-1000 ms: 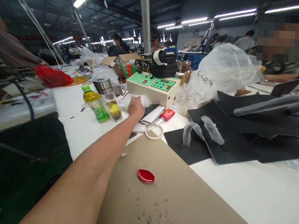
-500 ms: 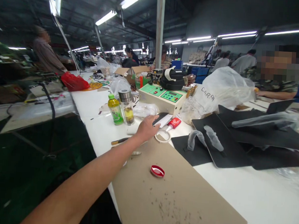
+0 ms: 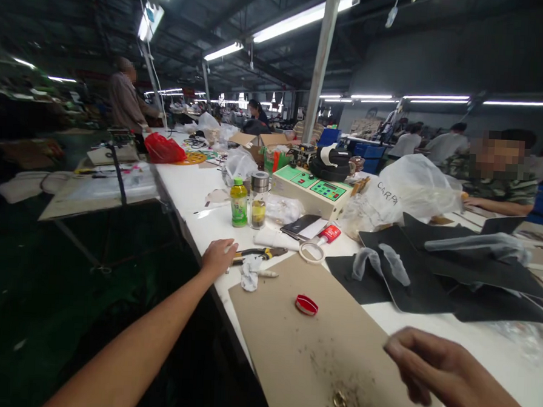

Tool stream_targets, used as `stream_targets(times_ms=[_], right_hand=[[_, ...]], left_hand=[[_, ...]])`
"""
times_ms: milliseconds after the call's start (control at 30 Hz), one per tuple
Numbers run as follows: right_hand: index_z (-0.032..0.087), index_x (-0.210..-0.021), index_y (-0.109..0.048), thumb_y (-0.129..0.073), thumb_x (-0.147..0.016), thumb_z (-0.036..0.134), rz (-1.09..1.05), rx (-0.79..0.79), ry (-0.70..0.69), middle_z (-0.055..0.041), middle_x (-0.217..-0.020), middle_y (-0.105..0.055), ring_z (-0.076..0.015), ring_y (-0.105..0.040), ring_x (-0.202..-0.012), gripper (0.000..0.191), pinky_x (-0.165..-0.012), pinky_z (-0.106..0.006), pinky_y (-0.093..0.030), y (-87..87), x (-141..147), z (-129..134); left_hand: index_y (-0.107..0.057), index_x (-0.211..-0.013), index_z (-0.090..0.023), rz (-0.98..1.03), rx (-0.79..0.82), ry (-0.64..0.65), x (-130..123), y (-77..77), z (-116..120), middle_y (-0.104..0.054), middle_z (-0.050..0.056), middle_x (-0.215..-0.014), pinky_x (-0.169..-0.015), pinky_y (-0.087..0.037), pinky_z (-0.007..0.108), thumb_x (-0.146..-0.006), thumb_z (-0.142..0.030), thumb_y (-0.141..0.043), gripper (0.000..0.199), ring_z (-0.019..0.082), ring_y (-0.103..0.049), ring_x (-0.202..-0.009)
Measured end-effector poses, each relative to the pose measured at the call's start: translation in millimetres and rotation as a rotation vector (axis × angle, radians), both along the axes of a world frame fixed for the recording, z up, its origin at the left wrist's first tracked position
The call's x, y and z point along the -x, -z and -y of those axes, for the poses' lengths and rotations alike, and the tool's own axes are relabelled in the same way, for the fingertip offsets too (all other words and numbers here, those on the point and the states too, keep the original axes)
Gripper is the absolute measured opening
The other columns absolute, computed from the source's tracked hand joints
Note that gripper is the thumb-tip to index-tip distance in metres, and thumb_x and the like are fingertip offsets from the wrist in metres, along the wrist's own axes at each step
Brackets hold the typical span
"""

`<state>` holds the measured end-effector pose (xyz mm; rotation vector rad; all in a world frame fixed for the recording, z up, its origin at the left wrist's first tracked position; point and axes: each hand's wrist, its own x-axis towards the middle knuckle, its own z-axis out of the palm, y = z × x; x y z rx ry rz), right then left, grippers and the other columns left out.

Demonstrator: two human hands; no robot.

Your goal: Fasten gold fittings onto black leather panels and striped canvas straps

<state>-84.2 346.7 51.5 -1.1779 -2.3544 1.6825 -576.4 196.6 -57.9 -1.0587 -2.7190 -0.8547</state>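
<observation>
My left hand (image 3: 218, 256) is at the table's left edge, fingers curled by the handle ends of yellow-and-black pliers (image 3: 269, 252). A small pale bit shows at its fingertips; what it is, I cannot make out. Crumpled white tissue (image 3: 250, 274) and a pale pointed stick (image 3: 268, 274) lie just right of that hand. Over the right side of the brown board (image 3: 275, 313) hovers my right hand (image 3: 444, 373), loosely bent, fingers apart, with nothing visible in it. On the board are a red oval ring-like piece (image 3: 307, 305) and, nearer me, a small brass-coloured ring (image 3: 339, 401) among dark specks.
Beyond the pliers stand a green-capped bottle (image 3: 238, 205), a glass flask (image 3: 258, 203) and a control box (image 3: 308, 190). A tape roll (image 3: 312, 252) and red tube (image 3: 329, 234) lie nearby. Black sheets (image 3: 413, 278) cover the right side. A co-worker (image 3: 500, 179) sits beyond.
My left hand has drawn back from beside the black-and-white flat item to the pliers' handle ends. My right hand has come into view. The camera view has shifted.
</observation>
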Motion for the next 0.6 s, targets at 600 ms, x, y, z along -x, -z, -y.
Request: stream_targets(times_ms=[600], right_hand=[[0.013,-0.087,-0.065,-0.064,-0.090,0.060,-0.111,-0.034,-0.136,-0.0026,-0.071,-0.063,-0.0100,-0.058,-0.062,0.047,-0.059,-0.022,-0.043,40.2,98.7,-32.2]], left_hand=[[-0.076,-0.111,-0.021,-0.140,0.066,-0.066,-14.2,13.4,-12.9,-0.071,0.009,-0.122,-0.106,-0.043,0.036,-0.106,-0.038,-0.034,0.046,0.028,-0.057,-0.118]])
